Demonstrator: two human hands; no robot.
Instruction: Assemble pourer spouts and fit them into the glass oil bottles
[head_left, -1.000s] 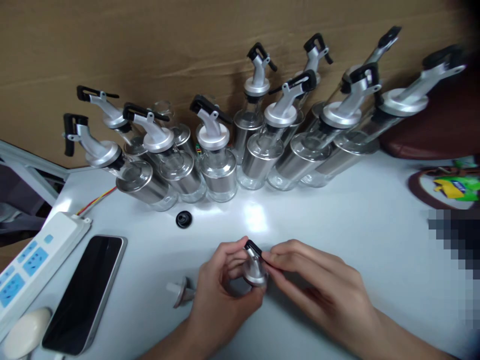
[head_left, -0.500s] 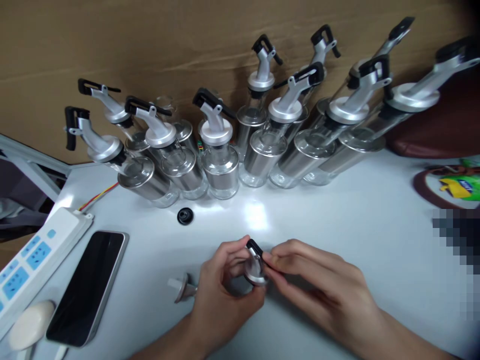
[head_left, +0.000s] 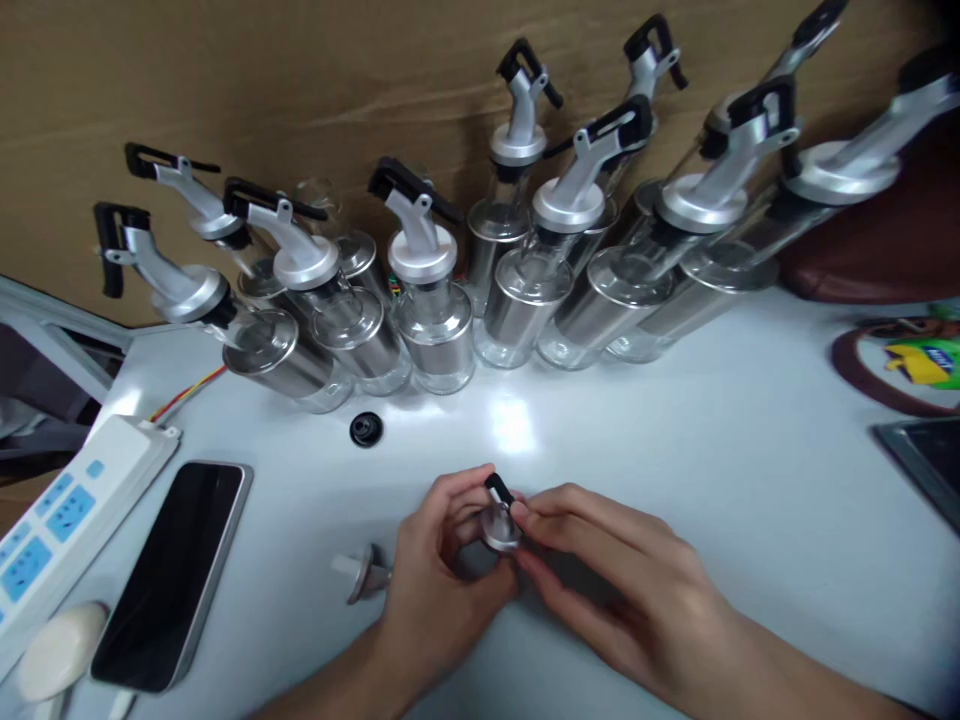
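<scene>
Between my two hands is a pourer spout [head_left: 499, 527] with a silver base and a black flip lever on top. My left hand [head_left: 442, 575] curls around it from the left, thumb underneath near the base. With thumb and forefinger, my right hand [head_left: 622, 575] pinches the spout's black lever side. Left of my left hand, a second spout piece [head_left: 364, 575] lies on its side on the table, partly hidden by that hand. A round black stopper [head_left: 367, 429] rests on the table farther back.
Several glass and steel oil bottles [head_left: 435, 345] with lever spouts stand along a cardboard wall [head_left: 337, 80]. At left lie a phone [head_left: 176, 570], a white power strip [head_left: 82, 510] and a cream rounded object [head_left: 64, 650]. A dark flat item [head_left: 930, 460] is at right.
My view has shifted slightly, so the bottles appear a little higher. Both hands stay around the spout, tilted a little differently, my right fingers closer on its lever side.
</scene>
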